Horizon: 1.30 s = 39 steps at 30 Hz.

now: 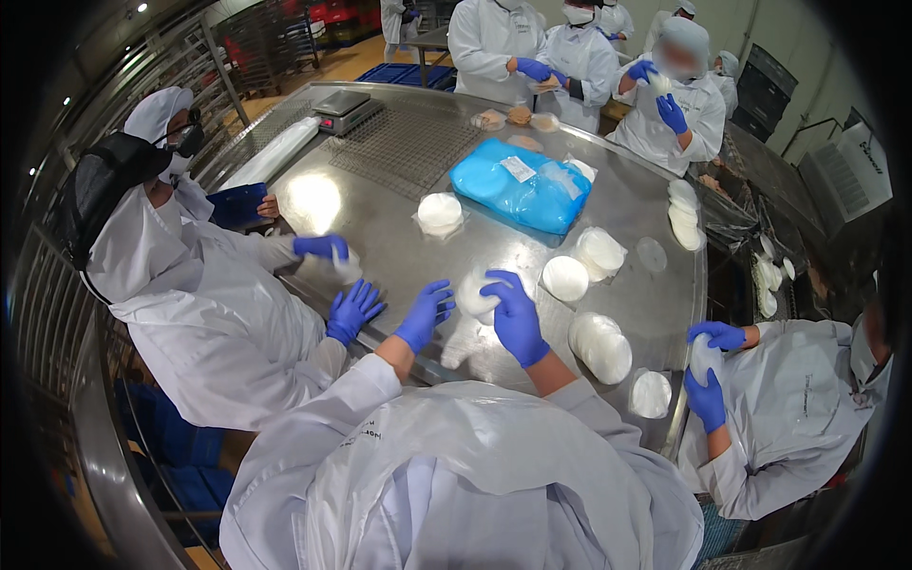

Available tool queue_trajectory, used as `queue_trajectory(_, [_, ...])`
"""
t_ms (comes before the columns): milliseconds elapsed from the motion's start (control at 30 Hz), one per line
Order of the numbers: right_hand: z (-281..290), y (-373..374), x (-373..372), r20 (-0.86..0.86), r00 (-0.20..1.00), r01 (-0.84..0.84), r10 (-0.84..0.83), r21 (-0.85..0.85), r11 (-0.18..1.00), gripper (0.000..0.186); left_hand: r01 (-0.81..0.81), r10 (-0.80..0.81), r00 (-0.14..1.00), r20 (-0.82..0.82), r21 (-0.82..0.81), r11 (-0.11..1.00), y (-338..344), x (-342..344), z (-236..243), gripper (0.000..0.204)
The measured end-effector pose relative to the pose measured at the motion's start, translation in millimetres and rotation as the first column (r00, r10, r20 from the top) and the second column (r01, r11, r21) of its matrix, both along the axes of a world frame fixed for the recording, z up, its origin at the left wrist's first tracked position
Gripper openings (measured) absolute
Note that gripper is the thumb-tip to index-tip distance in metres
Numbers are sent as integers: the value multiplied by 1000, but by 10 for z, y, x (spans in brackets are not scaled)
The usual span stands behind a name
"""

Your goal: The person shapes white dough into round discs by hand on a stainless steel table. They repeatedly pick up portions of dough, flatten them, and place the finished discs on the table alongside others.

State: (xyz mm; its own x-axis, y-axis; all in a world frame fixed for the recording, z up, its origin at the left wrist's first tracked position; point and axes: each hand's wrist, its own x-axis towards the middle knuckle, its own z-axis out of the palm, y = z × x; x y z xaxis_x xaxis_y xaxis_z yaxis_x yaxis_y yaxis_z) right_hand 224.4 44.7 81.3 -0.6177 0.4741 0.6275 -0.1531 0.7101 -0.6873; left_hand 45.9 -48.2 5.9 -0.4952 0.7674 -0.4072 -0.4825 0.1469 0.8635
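My left hand (426, 313), in a blue glove, is raised over the near steel table (361, 209) with its fingers spread and curved, holding nothing. My right hand (513, 323), also blue-gloved, grips a thin white round disc (473, 294) by its edge, just right of my left hand. Further right lie loose piles of white round discs: a single round pile (565, 277), a pile behind it (600, 249) and a larger fanned pile (597, 347) nearer me, with a small stack (650, 394) at the near right. Another small stack (439, 214) sits on clear film farther back.
A large blue bag (518, 185), a scale (344, 112) and a wire rack (385, 152) occupy the back of the table. Co-workers in white work along the left (209, 323), right (779, 408) and far side (494, 47); the left one's gloved hand (353, 312) is close to my left hand.
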Motion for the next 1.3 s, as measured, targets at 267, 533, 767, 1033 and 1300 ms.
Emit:
queue_trajectory(267, [-1248, 631, -387, 304, 945, 60, 121, -527, 848, 33, 112, -100, 818, 567, 14, 994, -95, 338, -205, 55])
queue_trajectory(533, [-1071, 31, -199, 118, 968, 251, -221, -480, 841, 79, 121, -108, 964, -242, 38, 992, 44, 206, -106, 43])
queue_trajectory(767, [325, 109, -81, -197, 979, -58, 45, -61, 996, 45, 142, -229, 937, 265, 311, 940, 113, 128, -252, 36])
queue_trajectory(1033, [-1364, 398, -47, 652, 708, 241, -272, 139, 961, 27, 67, -122, 959, 256, 215, 974, 10, -109, -484, 36])
queue_trajectory(1300, [-1074, 207, 14, -146, 977, -181, 153, -951, 252, 47, 160, -194, 941, -278, -140, 977, -79, 283, -205, 56])
